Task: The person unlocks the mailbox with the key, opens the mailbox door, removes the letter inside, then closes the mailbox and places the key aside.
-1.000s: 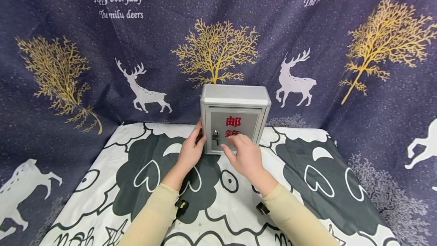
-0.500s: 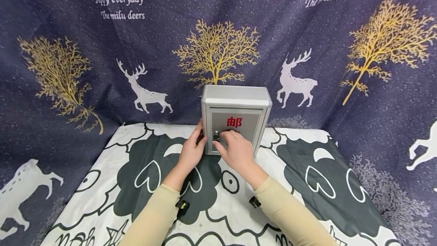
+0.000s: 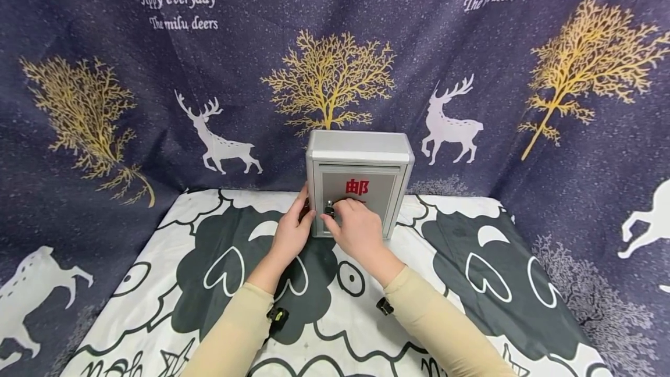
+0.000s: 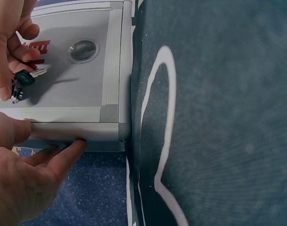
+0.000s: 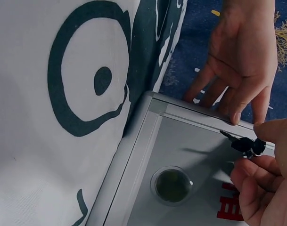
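Dark blue cloth [image 3: 251, 74] printed with deer and gold trees hangs at the far side, behind a surface [image 3: 361, 330] with a black-and-white cartoon cover. Upright at the far middle of that surface stands a grey metal mailbox [image 3: 361, 173], its front facing near, which puts the door panel within easy reach. Along the box's left side lies the left hand [image 3: 291, 233], fingers nearly straight and thumb at the front edge, presumably to steady so light-looking a box. From the near right, the right hand [image 3: 361, 227] reaches in, thumb and fingers drawn narrow to pinch small black-headed keys [image 5: 244, 145] at the panel's left; fingertips hide how far any key sits in the lock [image 3: 329, 204].
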The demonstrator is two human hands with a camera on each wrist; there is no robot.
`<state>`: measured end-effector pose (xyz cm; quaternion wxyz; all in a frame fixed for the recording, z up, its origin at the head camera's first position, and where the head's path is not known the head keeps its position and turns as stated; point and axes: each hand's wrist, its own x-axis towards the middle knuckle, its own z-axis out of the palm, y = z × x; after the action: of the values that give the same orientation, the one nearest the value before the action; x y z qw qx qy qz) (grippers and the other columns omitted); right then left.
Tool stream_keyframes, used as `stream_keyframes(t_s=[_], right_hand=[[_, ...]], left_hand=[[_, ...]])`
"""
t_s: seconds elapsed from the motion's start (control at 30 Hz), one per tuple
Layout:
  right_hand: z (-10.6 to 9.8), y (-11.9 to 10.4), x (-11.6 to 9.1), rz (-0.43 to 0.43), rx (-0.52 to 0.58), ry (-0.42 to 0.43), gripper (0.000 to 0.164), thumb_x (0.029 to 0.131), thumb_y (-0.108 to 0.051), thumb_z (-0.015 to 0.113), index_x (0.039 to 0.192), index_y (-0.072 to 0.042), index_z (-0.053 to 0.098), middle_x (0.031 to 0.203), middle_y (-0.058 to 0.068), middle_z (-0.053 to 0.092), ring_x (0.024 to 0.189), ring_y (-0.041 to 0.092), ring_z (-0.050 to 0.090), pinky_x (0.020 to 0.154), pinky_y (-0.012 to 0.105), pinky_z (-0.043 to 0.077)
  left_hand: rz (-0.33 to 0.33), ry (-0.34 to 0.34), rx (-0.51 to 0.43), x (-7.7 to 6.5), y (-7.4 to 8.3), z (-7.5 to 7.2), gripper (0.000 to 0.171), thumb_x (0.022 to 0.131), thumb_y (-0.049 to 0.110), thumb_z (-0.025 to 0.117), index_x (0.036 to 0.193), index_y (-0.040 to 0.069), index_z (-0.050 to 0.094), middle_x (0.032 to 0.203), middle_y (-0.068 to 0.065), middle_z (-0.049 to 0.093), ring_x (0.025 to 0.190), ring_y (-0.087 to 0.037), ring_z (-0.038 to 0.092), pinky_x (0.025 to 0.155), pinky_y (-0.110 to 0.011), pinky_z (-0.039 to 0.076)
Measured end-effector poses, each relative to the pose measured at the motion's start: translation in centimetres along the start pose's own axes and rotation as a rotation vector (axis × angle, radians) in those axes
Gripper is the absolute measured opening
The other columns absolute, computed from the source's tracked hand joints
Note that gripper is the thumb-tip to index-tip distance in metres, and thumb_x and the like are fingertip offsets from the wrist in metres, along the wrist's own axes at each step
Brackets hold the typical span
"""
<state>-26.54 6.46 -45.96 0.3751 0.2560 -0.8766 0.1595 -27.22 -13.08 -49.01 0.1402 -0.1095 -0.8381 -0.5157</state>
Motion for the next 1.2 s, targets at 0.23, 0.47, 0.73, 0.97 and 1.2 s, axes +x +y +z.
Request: stream_keyframes(t_s=[0.23, 0.47, 0.73, 0.97, 1.2], right_hand=[[0.08, 0.04, 0.08, -0.046, -0.031, 0.052, 0.031, 0.098, -0.038, 0.088, 0.095, -0.01, 0.076, 0.086, 0.005, 0.074, 0.075, 0.024, 0.074, 0.052, 0.043, 0.06], [0.41, -0.06, 0.01, -0.04, -0.03, 0.052, 0.03, 0.099, -0.036, 0.088, 0.093, -0.009, 0.075, 0.084, 0.006, 0.073, 0.074, 0.026, 0.074, 0.055, 0.044, 0.061], [0.22, -0.62, 0.09, -0.044, -0.013, 0.076, 0.028, 0.097, -0.033, 0.089, 0.097, -0.005, 0.082, 0.087, 0.008, 0.078, 0.078, 0.027, 0.077, 0.06, 0.044, 0.064], [0.2, -0.75, 0.11, -0.044, -0.022, 0.075, 0.028, 0.097, -0.03, 0.09, 0.099, -0.004, 0.083, 0.087, 0.008, 0.079, 0.078, 0.026, 0.077, 0.063, 0.042, 0.065], [0.37, -0.8, -0.06, -0.044, -0.035, 0.077, 0.027, 0.098, -0.029, 0.088, 0.098, -0.002, 0.083, 0.087, 0.01, 0.079, 0.076, 0.027, 0.076, 0.06, 0.043, 0.065]], left_hand=[[-0.006, 0.002, 0.002, 0.05, -0.11, 0.08, 0.072, 0.116, 0.02, 0.063, 0.178, 0.037, 0.03, 0.162, -0.016, 0.059, 0.144, -0.036, 0.063, 0.116, -0.059, 0.052], [-0.026, -0.009, -0.001, 0.11, -0.21, -0.04, 0.07, 0.117, 0.023, 0.062, 0.178, 0.04, 0.03, 0.161, -0.016, 0.061, 0.145, -0.035, 0.062, 0.117, -0.058, 0.051], [-0.025, -0.004, 0.009, 0.03, -0.12, -0.21, 0.072, 0.116, 0.02, 0.063, 0.178, 0.035, 0.029, 0.161, -0.018, 0.06, 0.145, -0.037, 0.061, 0.117, -0.06, 0.05], [-0.03, -0.001, -0.001, 0.08, -0.05, -0.16, 0.072, 0.116, 0.021, 0.064, 0.178, 0.032, 0.031, 0.161, -0.018, 0.06, 0.145, -0.036, 0.061, 0.117, -0.059, 0.05], [-0.024, -0.003, -0.001, 0.2, -0.17, 0.02, 0.071, 0.117, 0.022, 0.063, 0.178, 0.035, 0.03, 0.16, -0.018, 0.061, 0.145, -0.036, 0.061, 0.118, -0.06, 0.049]])
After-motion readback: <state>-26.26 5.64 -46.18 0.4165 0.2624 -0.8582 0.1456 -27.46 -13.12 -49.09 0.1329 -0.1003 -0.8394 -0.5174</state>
